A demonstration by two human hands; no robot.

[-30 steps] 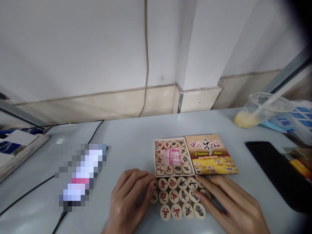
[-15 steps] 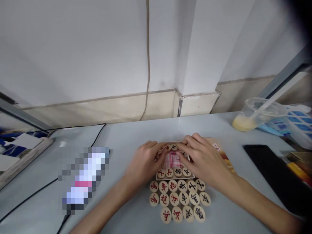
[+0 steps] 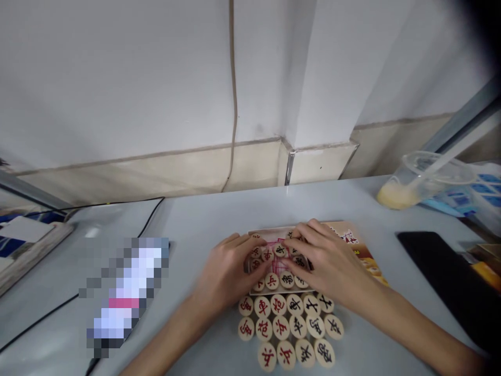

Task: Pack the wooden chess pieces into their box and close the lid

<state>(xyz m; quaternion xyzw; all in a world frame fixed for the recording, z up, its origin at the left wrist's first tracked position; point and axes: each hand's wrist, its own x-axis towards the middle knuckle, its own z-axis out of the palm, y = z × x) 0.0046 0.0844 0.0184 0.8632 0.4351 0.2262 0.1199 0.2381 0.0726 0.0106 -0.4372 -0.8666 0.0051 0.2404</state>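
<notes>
Passage: bare desk between pixelated device and left hand. Obstacles: loose chess pieces, rowed before the box; right hand and lid rightward.

The person's left hand grips a red-marked piece, the right hand a black-marked piece — both at a shallow box.

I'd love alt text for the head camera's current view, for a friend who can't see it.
At an open box, a person's left hand pinches a red-marked round game piece and the right hand a black-marked one. Three rows of similar pieces lie in front on a pale table, with a clear cup farther right.
</notes>
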